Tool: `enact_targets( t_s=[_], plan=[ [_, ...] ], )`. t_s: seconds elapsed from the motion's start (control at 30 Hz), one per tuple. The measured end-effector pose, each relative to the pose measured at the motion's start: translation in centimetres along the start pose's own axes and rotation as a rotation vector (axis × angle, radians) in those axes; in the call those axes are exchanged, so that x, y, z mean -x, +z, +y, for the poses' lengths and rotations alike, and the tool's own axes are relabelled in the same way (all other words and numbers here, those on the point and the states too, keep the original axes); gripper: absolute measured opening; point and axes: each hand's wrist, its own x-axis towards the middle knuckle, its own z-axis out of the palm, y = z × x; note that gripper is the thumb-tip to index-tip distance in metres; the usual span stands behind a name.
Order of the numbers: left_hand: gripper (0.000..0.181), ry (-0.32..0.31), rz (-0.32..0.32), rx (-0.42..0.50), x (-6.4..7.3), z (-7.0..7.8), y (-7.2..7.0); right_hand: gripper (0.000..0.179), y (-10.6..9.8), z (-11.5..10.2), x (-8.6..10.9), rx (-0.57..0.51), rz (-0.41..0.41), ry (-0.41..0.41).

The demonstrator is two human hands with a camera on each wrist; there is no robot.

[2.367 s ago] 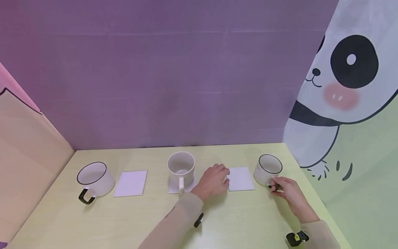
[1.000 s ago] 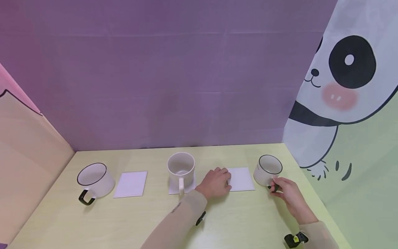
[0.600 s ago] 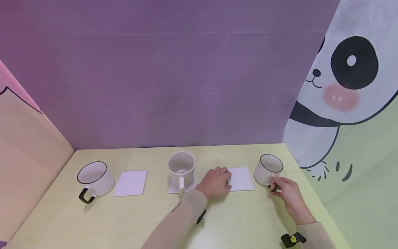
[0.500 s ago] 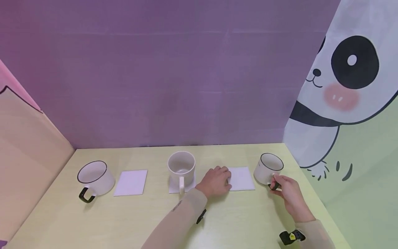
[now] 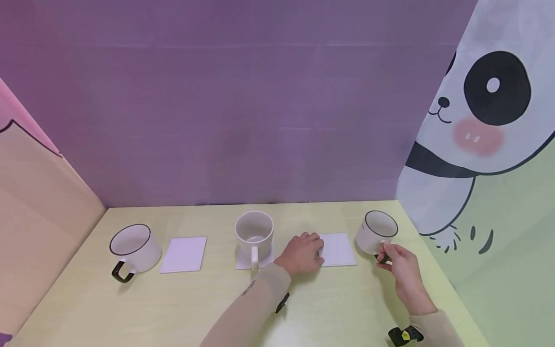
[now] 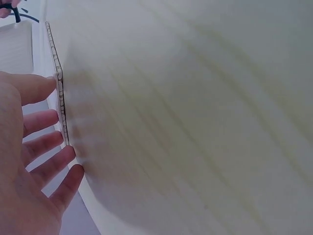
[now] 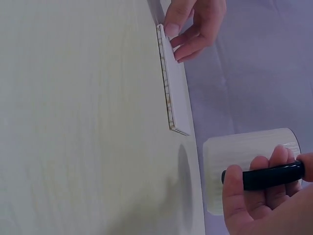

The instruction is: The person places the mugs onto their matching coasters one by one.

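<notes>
On the right of the table, my right hand (image 5: 404,272) pinches the black handle (image 7: 269,177) of a white mug (image 5: 369,239) with a dark rim. That mug is upright, slightly tilted, and a shadow between it and the tabletop in the right wrist view shows it raised a little. To its left lies a white square coaster (image 5: 338,249). My left hand (image 5: 302,255) rests its fingertips along that coaster's left edge, fingers spread and lightly bent in the left wrist view. An all-white mug (image 5: 247,248) stands on a second coaster (image 5: 268,260) beside my left forearm.
At the left stands another dark-rimmed white mug (image 5: 143,255) with a black handle. A third coaster (image 5: 183,254) lies to its right with nothing on it. A purple cloth (image 5: 243,120) rises behind the table (image 5: 173,308); a panda-printed panel (image 5: 490,202) borders the right side.
My right hand has lifted the mug slightly off the table, up and a touch to the right. Earlier, my left hand settled lower onto the coaster's edge; it has since stayed there.
</notes>
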Motion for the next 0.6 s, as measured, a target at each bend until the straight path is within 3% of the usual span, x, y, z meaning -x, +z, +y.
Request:
enact_targets(
  t_s=[0.3, 0.6],
  plan=[
    [0.02, -0.012, -0.016, 0.01, 0.13, 0.1, -0.33, 0.028, 0.51, -0.04, 0.52, -0.058, 0.027, -0.048],
    [0.022, -0.012, -0.02, 0.014, 0.09, 0.1, -0.29, 0.029, 1.03, -0.24, 0.88, -0.042, 0.025, -0.054]
  ],
)
